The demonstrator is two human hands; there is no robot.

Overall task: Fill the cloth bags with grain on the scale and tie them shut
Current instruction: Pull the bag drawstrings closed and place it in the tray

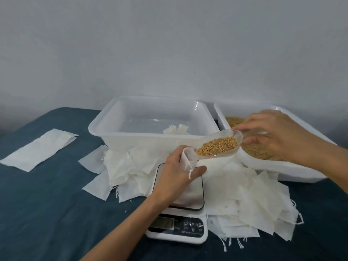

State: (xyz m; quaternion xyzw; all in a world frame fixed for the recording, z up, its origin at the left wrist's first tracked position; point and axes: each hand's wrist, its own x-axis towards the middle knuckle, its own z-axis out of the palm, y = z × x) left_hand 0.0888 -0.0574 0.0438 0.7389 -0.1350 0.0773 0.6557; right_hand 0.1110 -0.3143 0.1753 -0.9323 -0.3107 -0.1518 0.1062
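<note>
Now, L hand [176,171] grips cloth bag [185,160] over scale [178,213], R hand [273,134] holds grain scoop [216,146] at bag mouth.

A single head-worn camera looks forward and down, close over the near edge of the blue-covered table [47,194]. The wide lens takes in the table's left far corner and the grey wall [169,44] behind its far edge.
</note>
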